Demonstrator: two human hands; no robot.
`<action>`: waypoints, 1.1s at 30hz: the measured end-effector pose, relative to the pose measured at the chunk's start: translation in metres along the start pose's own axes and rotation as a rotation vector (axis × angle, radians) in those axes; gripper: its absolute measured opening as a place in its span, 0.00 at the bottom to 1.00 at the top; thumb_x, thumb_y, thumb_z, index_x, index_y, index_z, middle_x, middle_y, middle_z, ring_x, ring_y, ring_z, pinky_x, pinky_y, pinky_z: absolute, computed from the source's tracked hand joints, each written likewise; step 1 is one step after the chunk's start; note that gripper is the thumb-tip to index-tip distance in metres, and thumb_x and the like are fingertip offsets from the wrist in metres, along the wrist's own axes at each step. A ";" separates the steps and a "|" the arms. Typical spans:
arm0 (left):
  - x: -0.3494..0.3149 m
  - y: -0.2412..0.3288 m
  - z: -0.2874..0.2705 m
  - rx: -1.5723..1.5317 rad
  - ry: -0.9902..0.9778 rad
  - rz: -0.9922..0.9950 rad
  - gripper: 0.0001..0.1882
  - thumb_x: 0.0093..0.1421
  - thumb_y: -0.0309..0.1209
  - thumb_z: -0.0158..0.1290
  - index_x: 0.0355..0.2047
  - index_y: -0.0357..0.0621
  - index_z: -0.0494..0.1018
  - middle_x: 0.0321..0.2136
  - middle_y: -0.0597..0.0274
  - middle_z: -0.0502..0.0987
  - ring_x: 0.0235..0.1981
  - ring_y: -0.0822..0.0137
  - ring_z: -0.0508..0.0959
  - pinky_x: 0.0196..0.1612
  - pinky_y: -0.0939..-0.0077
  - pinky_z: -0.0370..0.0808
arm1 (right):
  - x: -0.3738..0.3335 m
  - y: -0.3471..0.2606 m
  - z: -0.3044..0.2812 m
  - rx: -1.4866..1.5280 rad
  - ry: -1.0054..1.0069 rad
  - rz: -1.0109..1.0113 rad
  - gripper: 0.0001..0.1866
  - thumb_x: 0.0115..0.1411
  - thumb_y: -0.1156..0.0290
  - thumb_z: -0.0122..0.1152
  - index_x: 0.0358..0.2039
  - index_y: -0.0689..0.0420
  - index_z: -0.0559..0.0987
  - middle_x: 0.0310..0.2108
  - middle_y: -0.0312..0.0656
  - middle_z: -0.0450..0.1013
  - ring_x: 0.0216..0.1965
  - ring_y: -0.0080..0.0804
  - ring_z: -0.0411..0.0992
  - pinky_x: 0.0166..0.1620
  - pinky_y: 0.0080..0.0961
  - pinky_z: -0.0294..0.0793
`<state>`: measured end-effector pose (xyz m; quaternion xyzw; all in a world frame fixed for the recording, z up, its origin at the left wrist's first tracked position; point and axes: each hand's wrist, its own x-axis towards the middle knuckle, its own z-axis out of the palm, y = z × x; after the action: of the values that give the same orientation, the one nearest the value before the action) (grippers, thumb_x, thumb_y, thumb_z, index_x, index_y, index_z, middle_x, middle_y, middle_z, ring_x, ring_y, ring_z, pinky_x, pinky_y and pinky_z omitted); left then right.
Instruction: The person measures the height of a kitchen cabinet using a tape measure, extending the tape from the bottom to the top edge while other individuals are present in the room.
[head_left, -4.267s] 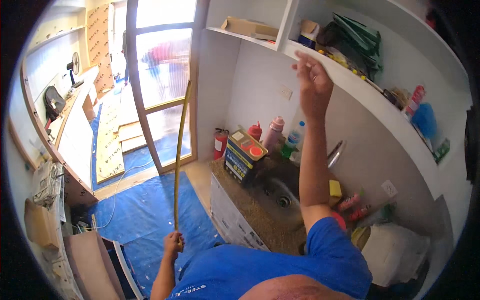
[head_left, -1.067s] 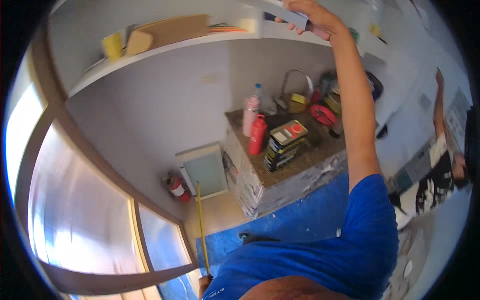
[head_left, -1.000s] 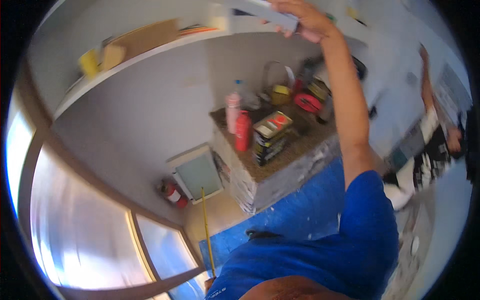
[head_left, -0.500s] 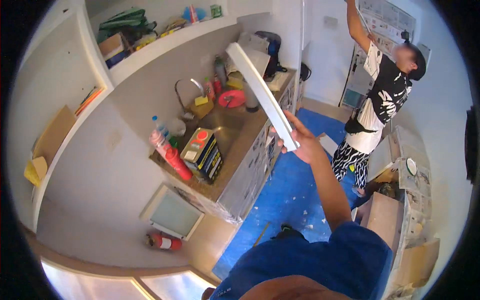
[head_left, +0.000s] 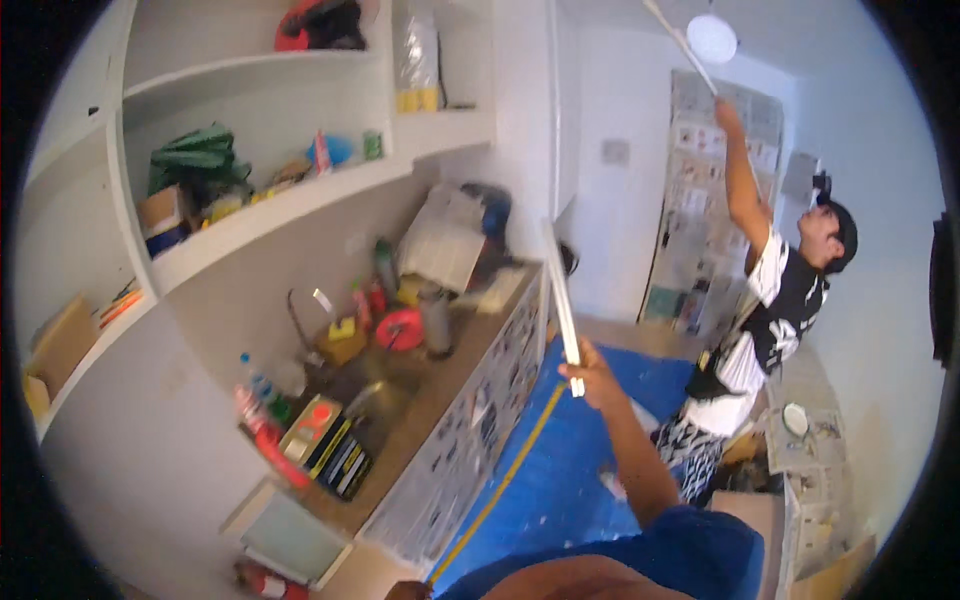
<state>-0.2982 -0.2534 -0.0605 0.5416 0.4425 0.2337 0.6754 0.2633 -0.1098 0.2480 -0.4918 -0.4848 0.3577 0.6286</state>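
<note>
My right hand grips the lower end of a long, narrow white board, its fingers closed around it. The board stands nearly upright in front of me, seen edge-on, its far end raised. At the lower edge a bit of my left hand shows, its fingers hidden. A thin yellow strip runs from beside my left hand toward my right hand. Whether it lies on the blue floor sheet or is held, I cannot tell.
A counter on the left carries a rectangular can, bottles and a sink. White shelves hang above. On the right a person raises a long pole near a round ceiling lamp. A fire extinguisher stands lower left.
My view has tilted up. The white board has turned more upright and edge-on in my right hand. More of the yellow strip shows. The person's pole now reaches into view near the lamp.
</note>
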 end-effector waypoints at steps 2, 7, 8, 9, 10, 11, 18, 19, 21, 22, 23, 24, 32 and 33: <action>0.059 0.008 0.005 -0.030 -0.054 0.071 0.26 0.69 0.57 0.48 0.34 0.45 0.78 0.24 0.62 0.77 0.28 0.66 0.77 0.35 0.66 0.76 | 0.038 0.005 0.008 0.100 0.062 0.059 0.23 0.67 0.62 0.62 0.59 0.52 0.71 0.33 0.29 0.69 0.30 0.18 0.68 0.33 0.19 0.70; 0.167 0.024 0.008 -0.107 -0.126 0.211 0.27 0.69 0.58 0.47 0.34 0.45 0.77 0.24 0.62 0.76 0.28 0.66 0.77 0.36 0.66 0.76 | 0.139 0.028 0.007 0.114 0.148 -0.011 0.19 0.71 0.55 0.58 0.56 0.51 0.73 0.32 0.30 0.69 0.28 0.20 0.70 0.29 0.22 0.75; 0.183 0.024 0.007 -0.133 -0.139 0.242 0.27 0.70 0.58 0.47 0.34 0.45 0.77 0.24 0.62 0.76 0.29 0.66 0.77 0.36 0.66 0.76 | 0.158 0.028 0.011 0.125 0.113 -0.022 0.19 0.71 0.55 0.58 0.56 0.50 0.73 0.32 0.30 0.69 0.29 0.21 0.71 0.28 0.22 0.75; 0.201 0.026 0.002 -0.166 -0.157 0.272 0.27 0.70 0.58 0.47 0.34 0.45 0.77 0.24 0.62 0.76 0.29 0.66 0.77 0.36 0.66 0.76 | 0.178 0.035 0.015 0.178 0.119 0.000 0.16 0.71 0.56 0.58 0.53 0.50 0.73 0.32 0.30 0.69 0.29 0.22 0.71 0.29 0.22 0.76; 0.222 0.027 0.001 -0.214 -0.188 0.302 0.28 0.70 0.58 0.46 0.34 0.45 0.77 0.24 0.62 0.76 0.29 0.66 0.77 0.36 0.66 0.75 | 0.199 0.041 0.018 0.220 0.128 0.012 0.14 0.71 0.56 0.57 0.50 0.49 0.73 0.31 0.30 0.70 0.29 0.22 0.71 0.29 0.23 0.76; 0.238 0.037 -0.002 -0.258 -0.200 0.341 0.28 0.70 0.59 0.46 0.34 0.45 0.77 0.24 0.62 0.76 0.29 0.66 0.76 0.36 0.65 0.75 | 0.217 0.040 0.024 0.271 0.124 0.018 0.12 0.71 0.57 0.57 0.48 0.49 0.74 0.31 0.30 0.70 0.29 0.22 0.72 0.30 0.23 0.76; 0.334 0.096 -0.030 0.153 0.090 0.413 0.22 0.72 0.51 0.47 0.36 0.47 0.78 0.29 0.60 0.78 0.34 0.61 0.76 0.44 0.60 0.73 | 0.313 0.053 0.054 0.300 -0.002 0.001 0.15 0.69 0.61 0.61 0.50 0.53 0.73 0.39 0.35 0.74 0.35 0.27 0.75 0.37 0.31 0.80; 0.339 0.109 -0.035 0.093 0.043 0.301 0.22 0.72 0.51 0.46 0.38 0.48 0.79 0.32 0.58 0.80 0.36 0.59 0.77 0.47 0.58 0.73 | 0.326 0.063 0.050 0.288 -0.020 -0.017 0.15 0.68 0.61 0.61 0.50 0.54 0.73 0.39 0.35 0.74 0.34 0.27 0.75 0.37 0.32 0.80; 0.344 0.172 -0.034 0.024 0.146 0.240 0.22 0.67 0.51 0.51 0.32 0.45 0.80 0.24 0.61 0.79 0.27 0.65 0.77 0.35 0.65 0.74 | 0.354 0.063 0.059 0.169 0.017 -0.048 0.18 0.67 0.61 0.59 0.53 0.54 0.75 0.39 0.36 0.71 0.36 0.26 0.71 0.37 0.26 0.74; 0.337 0.196 -0.029 -0.002 0.176 0.149 0.23 0.64 0.51 0.54 0.29 0.43 0.80 0.21 0.62 0.79 0.23 0.68 0.77 0.28 0.68 0.75 | 0.355 0.067 0.059 0.242 0.091 -0.120 0.18 0.66 0.58 0.59 0.52 0.53 0.76 0.38 0.36 0.71 0.35 0.26 0.71 0.37 0.25 0.74; 0.329 0.211 -0.026 -0.154 0.163 0.239 0.21 0.66 0.48 0.55 0.29 0.42 0.79 0.20 0.65 0.76 0.21 0.70 0.74 0.26 0.71 0.71 | 0.359 0.058 0.070 0.238 0.125 -0.107 0.18 0.66 0.54 0.59 0.49 0.52 0.76 0.35 0.34 0.72 0.34 0.25 0.71 0.37 0.25 0.74; 0.332 0.218 -0.024 -0.294 0.167 0.194 0.20 0.67 0.46 0.54 0.30 0.41 0.79 0.21 0.65 0.77 0.21 0.70 0.74 0.26 0.73 0.71 | 0.361 0.040 0.085 0.204 0.154 0.014 0.19 0.66 0.51 0.61 0.47 0.51 0.76 0.32 0.32 0.71 0.30 0.23 0.71 0.33 0.24 0.74; 0.346 0.246 -0.053 -0.474 0.302 0.224 0.16 0.68 0.40 0.56 0.33 0.38 0.79 0.24 0.60 0.79 0.24 0.69 0.78 0.27 0.74 0.73 | 0.446 0.031 0.112 0.209 0.174 -0.135 0.24 0.65 0.60 0.66 0.57 0.55 0.72 0.38 0.34 0.74 0.32 0.23 0.75 0.32 0.21 0.77; 0.347 0.247 -0.057 -0.474 0.314 0.230 0.16 0.68 0.40 0.56 0.33 0.38 0.79 0.24 0.59 0.79 0.23 0.69 0.78 0.27 0.74 0.73 | 0.460 0.033 0.111 0.221 0.160 -0.175 0.25 0.64 0.61 0.67 0.57 0.57 0.72 0.38 0.36 0.74 0.32 0.25 0.75 0.33 0.23 0.77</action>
<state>-0.1328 0.1276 0.0501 0.3727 0.4104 0.4862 0.6755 0.2841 0.3554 0.3394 -0.4025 -0.4320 0.3125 0.7441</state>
